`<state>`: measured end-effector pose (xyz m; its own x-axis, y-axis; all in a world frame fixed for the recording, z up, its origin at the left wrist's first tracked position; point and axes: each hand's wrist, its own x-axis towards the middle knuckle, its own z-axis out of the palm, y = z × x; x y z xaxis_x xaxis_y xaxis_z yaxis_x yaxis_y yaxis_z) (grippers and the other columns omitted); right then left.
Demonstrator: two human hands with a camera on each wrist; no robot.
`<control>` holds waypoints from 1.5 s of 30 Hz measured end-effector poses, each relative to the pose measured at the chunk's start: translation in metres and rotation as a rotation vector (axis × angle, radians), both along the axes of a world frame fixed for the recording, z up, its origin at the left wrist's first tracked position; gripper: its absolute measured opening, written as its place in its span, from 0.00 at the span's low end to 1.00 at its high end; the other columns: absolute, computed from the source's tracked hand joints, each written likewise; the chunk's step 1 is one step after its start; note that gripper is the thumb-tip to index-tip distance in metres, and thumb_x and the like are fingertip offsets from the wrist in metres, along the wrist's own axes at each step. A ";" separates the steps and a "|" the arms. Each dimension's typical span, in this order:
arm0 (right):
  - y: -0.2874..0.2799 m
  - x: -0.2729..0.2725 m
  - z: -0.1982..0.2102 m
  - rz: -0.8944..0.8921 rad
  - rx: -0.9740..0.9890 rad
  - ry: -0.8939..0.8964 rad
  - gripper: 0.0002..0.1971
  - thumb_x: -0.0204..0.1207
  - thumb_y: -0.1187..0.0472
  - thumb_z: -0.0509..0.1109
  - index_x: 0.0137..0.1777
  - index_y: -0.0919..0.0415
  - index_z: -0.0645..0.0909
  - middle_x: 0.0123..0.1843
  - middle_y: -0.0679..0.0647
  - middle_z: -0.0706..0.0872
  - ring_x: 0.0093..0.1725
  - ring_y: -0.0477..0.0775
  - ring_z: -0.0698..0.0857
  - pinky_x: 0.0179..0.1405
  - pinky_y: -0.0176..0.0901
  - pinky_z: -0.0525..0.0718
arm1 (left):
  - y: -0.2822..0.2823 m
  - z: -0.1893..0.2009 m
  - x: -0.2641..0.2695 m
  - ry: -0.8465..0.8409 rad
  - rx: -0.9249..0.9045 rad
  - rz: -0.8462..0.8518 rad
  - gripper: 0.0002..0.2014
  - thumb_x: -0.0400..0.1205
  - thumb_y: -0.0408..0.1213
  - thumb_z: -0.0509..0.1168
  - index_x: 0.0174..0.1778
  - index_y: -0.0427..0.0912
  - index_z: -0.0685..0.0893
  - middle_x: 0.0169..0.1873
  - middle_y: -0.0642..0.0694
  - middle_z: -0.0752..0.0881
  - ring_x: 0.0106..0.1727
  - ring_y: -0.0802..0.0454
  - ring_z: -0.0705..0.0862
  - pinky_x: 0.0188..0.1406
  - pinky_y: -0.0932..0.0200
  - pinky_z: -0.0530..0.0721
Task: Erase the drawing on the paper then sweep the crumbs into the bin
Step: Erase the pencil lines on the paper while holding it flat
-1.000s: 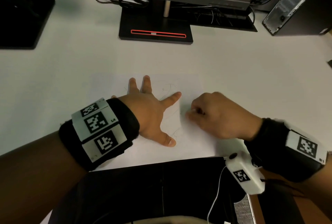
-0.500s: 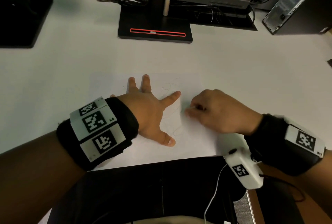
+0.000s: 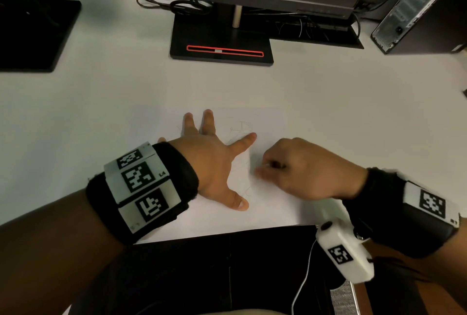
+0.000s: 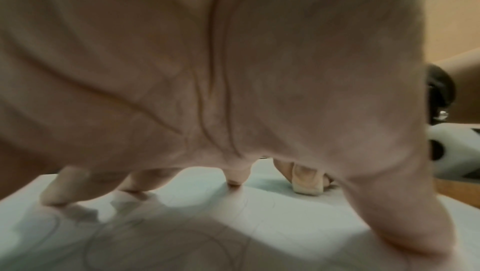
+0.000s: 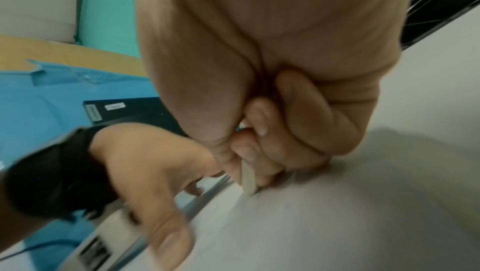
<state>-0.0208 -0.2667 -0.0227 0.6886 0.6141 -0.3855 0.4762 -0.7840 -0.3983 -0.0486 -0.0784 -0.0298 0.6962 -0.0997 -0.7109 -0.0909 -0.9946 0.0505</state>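
White paper [image 3: 267, 203]: flat on the desk [image 3: 101, 112], faint pencil lines on it
Left hand [image 3: 209, 163]: fingers spread, pressing the paper
Right hand [image 3: 300, 168]: pinching an eraser [image 5: 248, 179], tip on the paper

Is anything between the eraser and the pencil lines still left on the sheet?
Partly. The left hand, spread flat on the paper, covers some lines; the eraser in the right hand already touches the sheet beside it.
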 end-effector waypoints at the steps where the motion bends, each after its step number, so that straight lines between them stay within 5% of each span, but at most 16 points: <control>1: 0.000 0.004 0.000 -0.023 -0.001 0.003 0.22 0.84 0.53 0.65 0.33 0.70 0.77 0.31 0.64 0.82 0.27 0.51 0.73 0.31 0.49 0.75 | 0.000 0.000 0.000 0.000 -0.001 -0.001 0.62 0.62 0.82 0.66 0.70 0.80 0.18 0.78 0.34 0.17 0.79 0.20 0.24 0.76 0.19 0.62; 7: 0.003 0.006 -0.001 -0.038 0.013 -0.026 0.21 0.84 0.54 0.65 0.32 0.69 0.76 0.27 0.61 0.80 0.25 0.50 0.72 0.26 0.40 0.70 | 0.001 -0.001 -0.001 -0.001 -0.008 0.001 0.62 0.62 0.82 0.67 0.70 0.80 0.19 0.78 0.34 0.17 0.79 0.20 0.24 0.76 0.19 0.63; 11: 0.001 0.015 0.000 -0.091 0.006 -0.013 0.23 0.84 0.53 0.65 0.33 0.71 0.75 0.30 0.65 0.78 0.28 0.52 0.72 0.30 0.48 0.73 | 0.001 -0.002 0.000 -0.011 -0.009 -0.003 0.62 0.61 0.82 0.66 0.70 0.81 0.19 0.78 0.35 0.17 0.80 0.20 0.24 0.75 0.19 0.63; 16: 0.007 0.009 -0.004 -0.042 0.015 0.000 0.23 0.84 0.53 0.65 0.31 0.69 0.73 0.25 0.56 0.73 0.25 0.50 0.69 0.25 0.40 0.68 | 0.001 -0.002 0.000 -0.009 -0.002 -0.003 0.62 0.61 0.83 0.66 0.70 0.81 0.19 0.78 0.34 0.17 0.79 0.20 0.24 0.75 0.18 0.62; 21: 0.006 0.022 -0.001 -0.117 0.007 -0.032 0.24 0.83 0.53 0.65 0.26 0.63 0.69 0.24 0.54 0.71 0.25 0.51 0.69 0.26 0.42 0.68 | -0.001 -0.001 0.000 -0.008 -0.001 -0.002 0.62 0.62 0.82 0.66 0.71 0.80 0.19 0.78 0.35 0.17 0.80 0.20 0.24 0.76 0.19 0.62; 27: 0.011 0.008 -0.005 -0.044 0.014 -0.012 0.23 0.84 0.53 0.64 0.31 0.68 0.75 0.28 0.62 0.80 0.26 0.52 0.73 0.27 0.41 0.71 | 0.002 -0.003 -0.001 -0.015 -0.012 0.002 0.62 0.61 0.82 0.67 0.71 0.81 0.20 0.79 0.35 0.17 0.80 0.21 0.24 0.75 0.18 0.63; 32: 0.012 0.015 -0.005 -0.093 0.036 -0.068 0.24 0.84 0.54 0.65 0.26 0.63 0.71 0.22 0.54 0.73 0.23 0.50 0.70 0.22 0.35 0.67 | 0.001 -0.001 -0.001 -0.013 -0.009 -0.003 0.62 0.62 0.82 0.67 0.72 0.80 0.20 0.79 0.34 0.17 0.80 0.20 0.24 0.76 0.18 0.62; 35: 0.013 0.007 -0.006 -0.031 0.026 -0.023 0.23 0.84 0.54 0.64 0.29 0.68 0.73 0.24 0.56 0.74 0.24 0.51 0.70 0.24 0.37 0.69 | 0.002 -0.003 -0.002 -0.018 -0.014 0.000 0.62 0.61 0.82 0.67 0.70 0.81 0.20 0.79 0.35 0.17 0.80 0.20 0.24 0.75 0.18 0.63; 39: 0.011 0.023 -0.003 -0.141 0.038 -0.092 0.25 0.84 0.53 0.65 0.25 0.61 0.67 0.22 0.53 0.70 0.23 0.50 0.68 0.21 0.36 0.67 | 0.000 0.000 -0.001 -0.007 -0.008 0.000 0.62 0.63 0.81 0.67 0.72 0.79 0.20 0.79 0.35 0.17 0.80 0.20 0.24 0.76 0.18 0.62; 45: 0.012 0.011 -0.005 -0.028 0.014 -0.019 0.24 0.84 0.52 0.64 0.30 0.68 0.75 0.26 0.61 0.77 0.26 0.52 0.72 0.28 0.44 0.72 | 0.002 -0.002 -0.001 -0.015 -0.013 -0.001 0.62 0.62 0.82 0.67 0.71 0.80 0.19 0.79 0.34 0.17 0.80 0.20 0.24 0.75 0.18 0.63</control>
